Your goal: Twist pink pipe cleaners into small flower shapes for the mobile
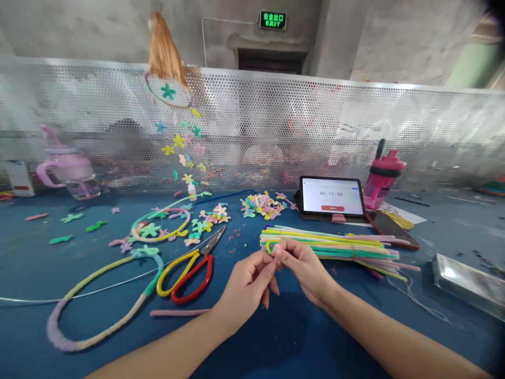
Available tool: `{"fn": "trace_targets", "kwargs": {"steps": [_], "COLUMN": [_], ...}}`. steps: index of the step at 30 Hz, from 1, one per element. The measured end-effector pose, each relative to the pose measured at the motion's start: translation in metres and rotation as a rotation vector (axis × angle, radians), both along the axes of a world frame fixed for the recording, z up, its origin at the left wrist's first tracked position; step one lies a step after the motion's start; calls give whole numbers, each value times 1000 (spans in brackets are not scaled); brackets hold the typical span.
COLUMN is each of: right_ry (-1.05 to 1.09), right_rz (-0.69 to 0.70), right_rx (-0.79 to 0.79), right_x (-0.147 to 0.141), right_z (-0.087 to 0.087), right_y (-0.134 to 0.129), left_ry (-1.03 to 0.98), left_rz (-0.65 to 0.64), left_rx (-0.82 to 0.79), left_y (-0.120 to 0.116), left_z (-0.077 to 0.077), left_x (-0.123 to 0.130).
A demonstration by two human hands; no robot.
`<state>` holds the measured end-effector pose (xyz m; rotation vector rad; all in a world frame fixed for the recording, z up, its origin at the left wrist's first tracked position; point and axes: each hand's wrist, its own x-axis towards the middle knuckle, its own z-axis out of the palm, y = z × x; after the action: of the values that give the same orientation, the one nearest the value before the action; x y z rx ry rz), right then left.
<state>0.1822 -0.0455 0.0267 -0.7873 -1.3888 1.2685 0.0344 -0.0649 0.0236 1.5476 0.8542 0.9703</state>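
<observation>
In front of me my left hand (254, 279) and my right hand (302, 266) meet, fingertips pinched together. A short curved piece of yellow pipe cleaner (269, 246) pokes out above the fingers; the rest of it is hidden by them. Just behind my right hand lies a banded bundle of pastel pipe cleaners (366, 253). Left of my left hand rest scissors (185, 288) with one red and one yellow handle, blades apart. A pink pipe cleaner (177, 313) runs under my left wrist. Farther left is a large wrapped pastel ring (65, 310).
A smaller ring (136, 237) and piles of fuzzy flowers (262, 205) lie beyond the scissors. At the back stand a tablet timer (331, 197), a pink bottle (382, 179), a lilac jug (71, 168) and a glue bottle (192, 191). A flower mobile (168, 92) hangs before the perforated metal screen (244, 121).
</observation>
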Motion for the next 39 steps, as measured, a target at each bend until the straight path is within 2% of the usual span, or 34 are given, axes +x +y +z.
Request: {"fn": "trace_targets", "kwargs": {"steps": [6,12,20,22,26,32,39], "right_ry": [11,39,125,138,129,54,69], "right_rz": [-8,-11,-19,15,73,9,54], "right_rx": [-23,-51,-167,-179,-159,-81,-71], "right_x": [3,2,2,2,4,7,6], "right_z": [2,6,1,1,3,5,5], "right_y": [2,-1,2,2,2,7,4], "left_ry": [70,195,276,281,213,108,115], "left_rz": [41,156,265,264,211,156,120], "left_rx": [49,321,519,499,349,204,161], "left_y": [0,-4,-1,0,0,2,-1], "left_z": [5,9,9,10,12,11,9], "left_x": [-5,-7,-12,-13,-13,-14,-12]}}
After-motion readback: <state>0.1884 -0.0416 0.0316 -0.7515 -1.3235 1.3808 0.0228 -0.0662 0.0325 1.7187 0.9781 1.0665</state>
